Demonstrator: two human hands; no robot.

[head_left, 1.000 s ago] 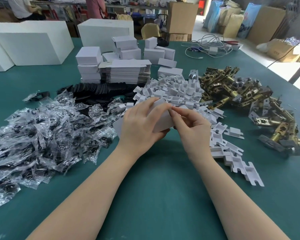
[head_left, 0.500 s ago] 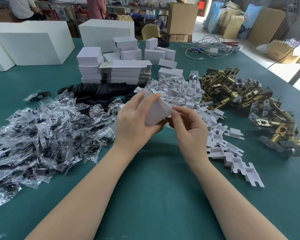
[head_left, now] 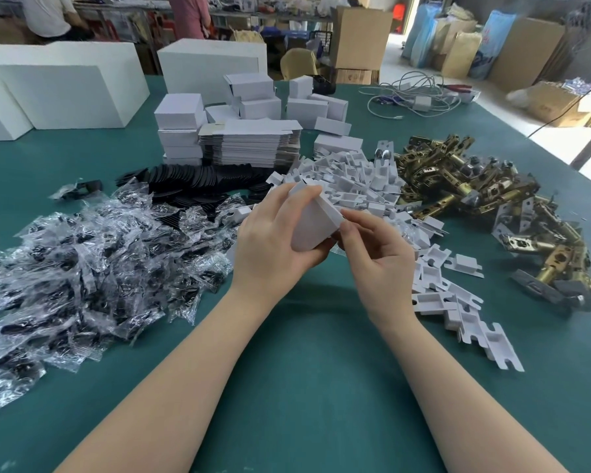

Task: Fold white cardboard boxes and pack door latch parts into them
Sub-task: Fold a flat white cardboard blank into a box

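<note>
My left hand point(head_left: 273, 233) grips a small white cardboard box point(head_left: 313, 221) above the green table point(head_left: 304, 387), tilted with one end toward my right hand point(head_left: 377, 249). The right fingers pinch at that end, on a flap I can barely see. Behind the hands lies a heap of white cardboard inserts point(head_left: 348, 180). Brass door latches point(head_left: 475, 196) are piled at the right. A stack of flat unfolded boxes point(head_left: 249, 145) stands farther back, with folded white boxes point(head_left: 180, 112) beside it.
Clear bags of small black parts point(head_left: 82, 264) cover the left of the table. Black discs point(head_left: 198, 180) lie behind them. Large white blocks point(head_left: 58, 90) stand at the back left, cables point(head_left: 417, 97) at the back right. People stand beyond the table.
The flat white cardboard has been opened up into a box shape and lifted and tilted between my hands. My right fingers have moved to its right end.
</note>
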